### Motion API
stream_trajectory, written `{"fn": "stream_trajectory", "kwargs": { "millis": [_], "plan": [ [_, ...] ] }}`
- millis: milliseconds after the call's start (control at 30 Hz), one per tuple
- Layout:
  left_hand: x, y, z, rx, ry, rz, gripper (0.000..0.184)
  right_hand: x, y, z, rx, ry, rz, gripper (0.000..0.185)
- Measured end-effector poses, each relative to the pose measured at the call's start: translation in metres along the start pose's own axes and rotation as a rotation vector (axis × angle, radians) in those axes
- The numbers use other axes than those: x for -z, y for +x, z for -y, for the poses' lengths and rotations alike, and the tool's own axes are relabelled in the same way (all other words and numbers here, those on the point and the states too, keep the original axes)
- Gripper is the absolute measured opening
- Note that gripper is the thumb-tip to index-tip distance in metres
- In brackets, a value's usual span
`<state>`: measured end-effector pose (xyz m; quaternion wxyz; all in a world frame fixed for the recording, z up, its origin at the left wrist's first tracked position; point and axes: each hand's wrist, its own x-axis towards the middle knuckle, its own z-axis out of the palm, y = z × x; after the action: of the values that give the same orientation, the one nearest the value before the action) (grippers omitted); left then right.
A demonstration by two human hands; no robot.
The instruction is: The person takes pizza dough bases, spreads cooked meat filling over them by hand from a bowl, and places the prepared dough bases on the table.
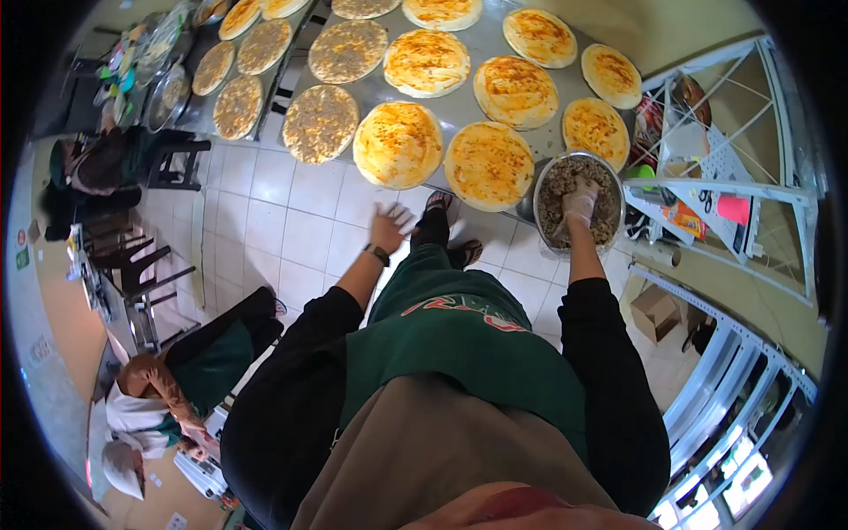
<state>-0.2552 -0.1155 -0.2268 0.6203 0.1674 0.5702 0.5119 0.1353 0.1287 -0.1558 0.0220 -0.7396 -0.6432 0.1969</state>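
My right hand (579,204), in a clear plastic glove, is down in a metal bowl (621,212) of brown crumbly minced filling (555,184). Its fingers are drawn together in the filling, the tips partly hidden. Bare and wearing a dark wristband, my left hand (389,228) hangs in the air with fingers spread and holds nothing. Just beyond it, a round flatbread with an orange-brown coating (398,144) lies at the near edge of the metal table (371,88). Beside that is another coated flatbread (489,165). A flatbread topped with brown mince (321,124) is farther left.
Several more flatbreads cover the table and a second table (265,115) to the left. A white metal shelf (742,185) with tools stands on the right. Stools (177,168) are at left. A person in a green apron (216,367) works at lower left.
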Motion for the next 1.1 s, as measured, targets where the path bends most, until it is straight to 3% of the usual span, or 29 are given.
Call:
{"fn": "stream_trajectory", "kwargs": {
  "millis": [33,100,167,200,333,400,433,567,633,667,800,900,967,1067,1100],
  "plan": [
    [-0.010,-0.006,-0.044,0.279,-0.740,-0.270,0.071,-0.011,0.004,-0.016,0.143,0.017,-0.095,0.049],
    [0.017,0.013,-0.054,0.155,-0.854,-0.270,0.073,-0.016,0.004,-0.036,0.220,0.054,-0.198,0.046],
    [0.016,0.022,-0.079,0.112,-0.860,-0.295,0.069,-0.015,0.008,-0.043,0.147,0.217,-0.062,0.043],
    [0.011,0.025,-0.091,0.152,-0.900,-0.363,0.068,-0.008,0.004,-0.040,-0.011,0.309,-0.005,0.039],
    [0.012,0.043,-0.096,0.211,-0.950,-0.394,0.063,0.025,-0.004,-0.020,-0.150,0.029,0.123,0.044],
    [0.011,0.054,-0.097,0.144,-0.844,-0.393,0.055,0.058,-0.020,0.019,-0.167,-0.091,0.186,0.052],
    [0.010,0.060,-0.098,0.158,-0.839,-0.383,0.055,0.051,-0.021,0.023,-0.094,-0.036,0.105,0.058],
    [0.012,0.083,-0.092,0.063,-0.716,-0.152,0.048,0.039,-0.035,0.045,-0.036,-0.149,0.035,0.080],
    [0.000,0.085,-0.110,0.129,-0.826,-0.070,0.051,0.039,-0.021,0.037,-0.053,-0.248,0.255,0.093],
    [-0.003,0.086,-0.116,0.150,-0.863,-0.014,0.054,0.046,-0.011,0.030,-0.098,-0.096,0.360,0.100],
    [0.000,0.097,-0.120,0.130,-0.791,0.006,0.056,0.106,-0.016,0.040,-0.083,-0.313,0.457,0.112],
    [0.004,0.096,-0.123,0.125,-0.764,-0.005,0.059,0.091,-0.039,0.040,-0.083,-0.338,0.525,0.118],
    [0.004,0.094,-0.126,0.133,-0.802,0.090,0.061,0.080,-0.043,0.048,-0.171,-0.428,0.577,0.110],
    [0.019,0.096,-0.115,0.119,-0.847,0.127,0.061,0.009,-0.033,-0.020,0.053,-0.190,0.066,0.078],
    [0.019,0.095,-0.116,0.125,-0.844,0.126,0.061,0.008,-0.031,-0.023,0.048,-0.189,0.070,0.078]
  ]
}}
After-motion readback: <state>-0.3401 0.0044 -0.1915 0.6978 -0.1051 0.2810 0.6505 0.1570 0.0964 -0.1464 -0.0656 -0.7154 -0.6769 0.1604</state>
